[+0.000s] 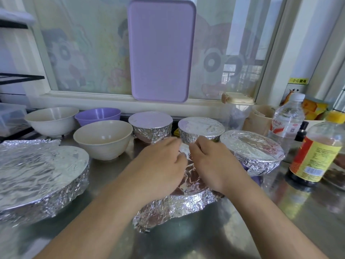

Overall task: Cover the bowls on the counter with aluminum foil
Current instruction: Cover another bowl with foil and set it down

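Right now, a bowl in the middle of the counter (242,230) is being covered with a sheet of foil (177,204). Both hands are laid on top of it. The left hand (160,165) is pressed down on the foil with its fingers bent over the far edge. The right hand (211,163) is set just beside it, and its fingers are curled. A bit of foil seems to be pinched by each hand, but the fingertips are partly hidden, so this cannot be told for sure. The foil is crinkled and hangs down around the near side of the bowl.

Four more dishes are already wrapped. A big wrapped dish (43,176) is seen at the left. Two small wrapped bowls (151,128) (200,130) are placed behind the hands. One wrapped bowl (255,156) is placed to the right, close to the right hand.

Three bowls are left bare: a cream bowl (102,141) near the left hand, a second cream bowl (52,121) behind it, and a purple bowl (98,115) at the back.

A purple tray (160,51) is leaned on the window. A water bottle (287,120) and a sauce bottle (315,154) are stood at the right.
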Demonstrator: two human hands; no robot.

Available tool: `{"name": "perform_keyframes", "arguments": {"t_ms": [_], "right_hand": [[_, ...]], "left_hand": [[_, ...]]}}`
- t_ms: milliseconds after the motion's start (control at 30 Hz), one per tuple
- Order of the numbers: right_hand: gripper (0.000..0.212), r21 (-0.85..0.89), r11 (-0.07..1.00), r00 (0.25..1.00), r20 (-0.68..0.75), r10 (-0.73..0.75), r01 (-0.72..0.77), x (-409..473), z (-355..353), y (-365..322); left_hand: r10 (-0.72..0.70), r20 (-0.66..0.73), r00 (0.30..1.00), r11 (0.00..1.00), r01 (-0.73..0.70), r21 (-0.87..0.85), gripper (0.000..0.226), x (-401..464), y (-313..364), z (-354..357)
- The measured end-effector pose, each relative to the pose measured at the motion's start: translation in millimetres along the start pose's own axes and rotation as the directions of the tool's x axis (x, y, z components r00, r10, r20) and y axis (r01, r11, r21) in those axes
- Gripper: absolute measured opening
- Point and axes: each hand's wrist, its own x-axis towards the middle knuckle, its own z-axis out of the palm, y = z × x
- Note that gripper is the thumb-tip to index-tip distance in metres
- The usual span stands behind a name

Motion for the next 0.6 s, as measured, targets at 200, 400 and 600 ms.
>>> {"name": "perform_keyframes", "arguments": {"t_ms": [200,400,600], "right_hand": [[0.039,-0.063,0.998,0.988,-0.153,-0.011,0.001,2,-8,12],[0.031,0.058,0.992,0.987,-0.123,-0.103,0.111,4,-10,18],[0.032,0.284,0.954,0.99,0.072,-0.119,0.094,4,-3,21]], "left_hand": [[0.11,0.199,0.974,0.934,-0.17,0.315,0.079,1,-12,5],[0.12,0.188,0.975,0.973,-0.153,0.174,0.062,-1,-18,1],[0.059,0.04,0.997,0.996,-0.062,0.057,0.062,-4,-16,5]]}}
